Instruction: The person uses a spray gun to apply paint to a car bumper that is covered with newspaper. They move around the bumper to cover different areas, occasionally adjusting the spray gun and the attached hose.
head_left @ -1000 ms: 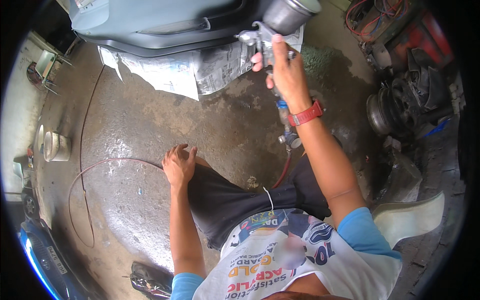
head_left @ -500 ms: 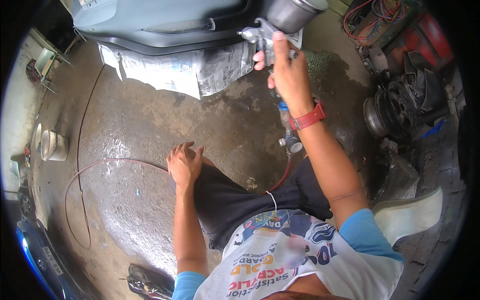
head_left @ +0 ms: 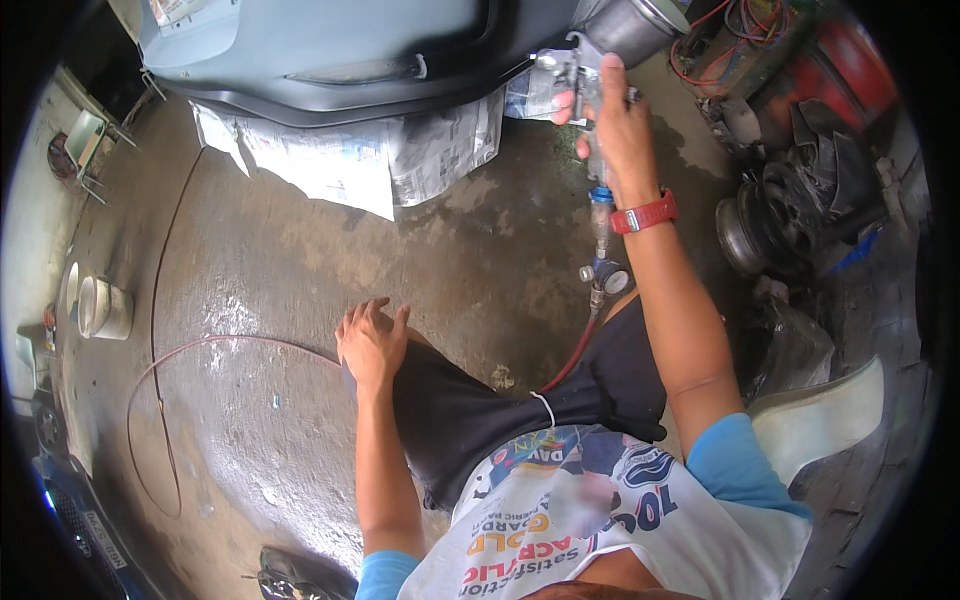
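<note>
My right hand (head_left: 622,130), with a red watch (head_left: 645,213) at the wrist, grips a metal spray gun (head_left: 572,75) near the panel's right end. A silver paint cup (head_left: 632,28) tops the gun. Below the grip hang a blue-collared fitting, a pressure gauge (head_left: 611,276) and a red air hose (head_left: 575,355). Ahead lies a grey car bumper (head_left: 330,60) with black patches, and newspaper (head_left: 345,160) hangs beneath its lower edge. Resting on my left knee, my left hand (head_left: 372,342) holds nothing, its fingers apart.
The hose (head_left: 215,340) loops over the wet concrete floor at left. A white bucket (head_left: 105,307) and a chair (head_left: 88,135) stand farther left. Wheel rims (head_left: 745,230) and scrap parts lie at right, near a curved white panel (head_left: 825,420). A blue car (head_left: 75,520) is at lower left.
My right hand has moved the spray gun to the right and slightly nearer. My left hand stays on the knee, while the whole view has shifted a little.
</note>
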A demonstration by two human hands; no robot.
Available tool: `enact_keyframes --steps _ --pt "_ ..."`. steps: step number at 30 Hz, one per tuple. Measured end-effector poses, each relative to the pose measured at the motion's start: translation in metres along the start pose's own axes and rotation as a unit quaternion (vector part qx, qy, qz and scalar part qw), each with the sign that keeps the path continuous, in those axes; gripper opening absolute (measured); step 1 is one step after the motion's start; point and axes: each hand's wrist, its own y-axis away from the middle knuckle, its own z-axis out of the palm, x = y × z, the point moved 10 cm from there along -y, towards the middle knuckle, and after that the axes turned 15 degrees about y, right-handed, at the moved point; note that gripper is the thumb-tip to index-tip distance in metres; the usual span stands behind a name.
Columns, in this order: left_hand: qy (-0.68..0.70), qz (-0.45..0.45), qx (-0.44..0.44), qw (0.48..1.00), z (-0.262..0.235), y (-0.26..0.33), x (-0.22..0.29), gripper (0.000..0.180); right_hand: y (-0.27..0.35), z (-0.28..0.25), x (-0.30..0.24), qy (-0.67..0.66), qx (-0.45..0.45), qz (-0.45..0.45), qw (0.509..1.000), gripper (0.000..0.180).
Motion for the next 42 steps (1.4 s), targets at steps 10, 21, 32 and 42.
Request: enact_keyframes --steps 10,21,32,42 --pt "0.004 -0.011 -0.027 1.000 -0.002 0.000 0.003 0.043 0.006 -0.030 -0.004 0.024 0.049 -0.064 0.996 0.058" --pt "-0.013 0.005 -0.007 1.000 -0.001 0.002 0.002 0.040 0.000 0.001 -0.047 0.107 -0.052 -0.119 0.986 0.059" --pt "0.006 -0.038 -0.040 0.998 0.009 -0.003 0.003 0.044 0.007 -0.010 -0.072 0.185 -0.005 -0.173 0.967 0.056" --pt "0.005 -0.044 -0.054 0.998 0.017 -0.008 0.005 0.045 0.000 0.007 -0.053 0.201 -0.019 -0.183 0.962 0.062"
